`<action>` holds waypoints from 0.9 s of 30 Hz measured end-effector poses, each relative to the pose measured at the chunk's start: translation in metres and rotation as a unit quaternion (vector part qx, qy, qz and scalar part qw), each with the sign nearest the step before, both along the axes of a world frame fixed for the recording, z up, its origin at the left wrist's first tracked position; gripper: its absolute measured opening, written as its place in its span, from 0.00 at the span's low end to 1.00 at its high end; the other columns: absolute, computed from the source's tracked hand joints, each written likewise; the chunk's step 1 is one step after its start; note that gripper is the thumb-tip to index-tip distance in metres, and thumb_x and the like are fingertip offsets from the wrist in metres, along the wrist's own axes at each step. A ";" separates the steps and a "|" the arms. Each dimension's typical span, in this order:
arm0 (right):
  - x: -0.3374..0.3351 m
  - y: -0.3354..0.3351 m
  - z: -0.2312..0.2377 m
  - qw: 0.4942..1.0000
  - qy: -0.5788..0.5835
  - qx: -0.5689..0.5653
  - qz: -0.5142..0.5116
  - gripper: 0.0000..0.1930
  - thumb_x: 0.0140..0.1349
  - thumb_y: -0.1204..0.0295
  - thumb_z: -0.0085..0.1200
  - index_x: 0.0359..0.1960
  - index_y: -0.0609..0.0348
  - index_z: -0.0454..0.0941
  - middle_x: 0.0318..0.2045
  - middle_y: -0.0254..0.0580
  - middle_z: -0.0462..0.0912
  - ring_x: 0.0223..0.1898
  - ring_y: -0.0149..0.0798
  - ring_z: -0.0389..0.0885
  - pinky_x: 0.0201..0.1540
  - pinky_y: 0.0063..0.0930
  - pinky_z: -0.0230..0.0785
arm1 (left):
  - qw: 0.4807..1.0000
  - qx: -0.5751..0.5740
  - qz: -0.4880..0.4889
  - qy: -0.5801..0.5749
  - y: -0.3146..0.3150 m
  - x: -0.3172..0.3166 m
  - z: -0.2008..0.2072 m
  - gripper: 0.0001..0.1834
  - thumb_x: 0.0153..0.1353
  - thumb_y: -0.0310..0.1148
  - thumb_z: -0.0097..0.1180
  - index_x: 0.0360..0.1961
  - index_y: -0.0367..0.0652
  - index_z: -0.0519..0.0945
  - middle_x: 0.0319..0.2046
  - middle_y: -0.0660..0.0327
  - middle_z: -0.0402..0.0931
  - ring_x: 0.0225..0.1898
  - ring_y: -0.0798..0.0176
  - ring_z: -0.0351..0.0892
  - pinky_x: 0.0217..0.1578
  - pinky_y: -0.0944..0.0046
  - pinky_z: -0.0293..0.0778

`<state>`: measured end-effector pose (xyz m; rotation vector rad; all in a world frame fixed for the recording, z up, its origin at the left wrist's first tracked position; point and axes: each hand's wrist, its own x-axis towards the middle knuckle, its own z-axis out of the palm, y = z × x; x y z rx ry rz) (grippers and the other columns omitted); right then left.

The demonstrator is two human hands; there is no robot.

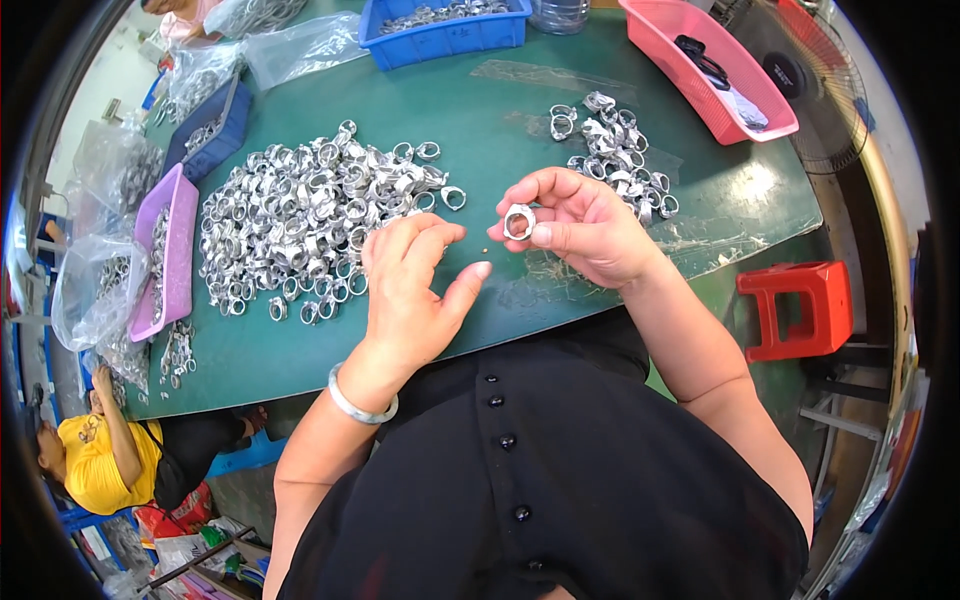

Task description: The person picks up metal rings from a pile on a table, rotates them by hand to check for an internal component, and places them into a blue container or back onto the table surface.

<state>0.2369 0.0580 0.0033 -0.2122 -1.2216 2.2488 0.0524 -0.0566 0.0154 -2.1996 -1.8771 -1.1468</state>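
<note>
Between the thumb and fingers of my right hand [585, 228] is a small silvery metal ring clamp [519, 222], its round opening facing me. My left hand [408, 285] is empty, thumb spread from the bent fingers, at the right edge of a big pile of similar metal ring clamps [290, 205]. A few clamps lie loose at that pile's edge. Beyond my right hand is a smaller heap of metal ring clamps [612, 140], partly hidden by the hand. Everything lies on a green tabletop [480, 130]. Two tiny yellowish bits lie between my hands.
A blue bin [450, 40] of metal parts stands at the back, a pink basket [700, 75] at back right. A purple basket [165, 255], another blue bin [215, 125] and plastic bags line the left. A red stool [797, 312] stands right; a person in yellow [100, 460] sits lower left.
</note>
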 end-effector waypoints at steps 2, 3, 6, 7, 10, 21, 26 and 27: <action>-0.001 -0.003 0.000 1.000 -0.002 0.029 -0.009 0.17 0.56 0.81 0.54 0.48 0.64 0.69 0.45 0.46 0.76 0.48 0.42 0.77 0.50 0.32 0.71 | 0.998 -0.003 -0.032 -0.049 0.002 0.003 0.004 0.19 0.45 0.36 0.66 0.38 0.41 0.76 0.35 0.59 0.73 0.39 0.57 0.71 0.44 0.59 0.62; -0.002 -0.005 0.000 0.998 -0.004 0.059 -0.018 0.18 0.56 0.81 0.54 0.49 0.64 0.68 0.45 0.46 0.76 0.47 0.41 0.77 0.51 0.33 0.71 | 0.998 -0.003 -0.032 -0.049 0.002 0.005 0.006 0.19 0.45 0.36 0.66 0.38 0.41 0.76 0.35 0.59 0.73 0.39 0.57 0.71 0.44 0.59 0.62; -0.005 -0.012 0.007 0.994 -0.021 0.097 -0.039 0.22 0.54 0.84 0.53 0.52 0.64 0.66 0.45 0.45 0.75 0.46 0.36 0.76 0.52 0.30 0.69 | 0.989 -0.016 -0.064 -0.130 0.005 0.010 0.008 0.22 0.45 0.36 0.67 0.41 0.39 0.75 0.31 0.59 0.74 0.33 0.58 0.72 0.38 0.60 0.67; -0.005 -0.013 0.008 0.991 -0.030 0.122 -0.052 0.23 0.54 0.85 0.52 0.53 0.64 0.65 0.45 0.45 0.75 0.46 0.35 0.76 0.51 0.29 0.69 | 0.989 -0.016 -0.065 -0.130 0.005 0.011 0.007 0.22 0.45 0.36 0.67 0.41 0.39 0.75 0.31 0.59 0.74 0.33 0.58 0.72 0.38 0.60 0.67; -0.005 -0.018 0.012 0.973 -0.058 0.204 -0.087 0.26 0.53 0.87 0.50 0.56 0.63 0.64 0.45 0.44 0.75 0.47 0.33 0.75 0.50 0.27 0.68 | 0.979 -0.023 -0.070 -0.192 0.004 0.012 0.002 0.23 0.46 0.33 0.67 0.43 0.38 0.74 0.32 0.59 0.74 0.33 0.63 0.74 0.37 0.63 0.71; -0.009 -0.026 0.015 0.814 -0.118 0.531 -0.204 0.32 0.47 0.84 0.56 0.57 0.60 0.63 0.49 0.46 0.74 0.40 0.43 0.78 0.42 0.32 0.73 | 0.893 -0.120 -0.109 -0.420 0.001 0.011 -0.012 0.17 0.52 0.22 0.61 0.44 0.35 0.74 0.36 0.60 0.77 0.39 0.68 0.78 0.42 0.69 0.73; -0.009 -0.026 0.018 0.802 -0.096 0.550 -0.209 0.34 0.45 0.85 0.57 0.58 0.61 0.62 0.50 0.48 0.71 0.38 0.43 0.77 0.40 0.33 0.72 | 0.880 -0.104 -0.132 -0.444 0.002 0.011 -0.012 0.14 0.52 0.20 0.60 0.42 0.35 0.75 0.34 0.61 0.77 0.37 0.70 0.77 0.40 0.71 0.72; -0.009 -0.026 0.019 0.802 -0.096 0.551 -0.209 0.34 0.45 0.85 0.57 0.58 0.61 0.62 0.50 0.48 0.71 0.38 0.43 0.77 0.40 0.33 0.72 | 0.882 -0.101 -0.135 -0.441 0.002 0.011 -0.012 0.14 0.52 0.20 0.59 0.41 0.35 0.76 0.33 0.62 0.77 0.35 0.71 0.76 0.39 0.71 0.72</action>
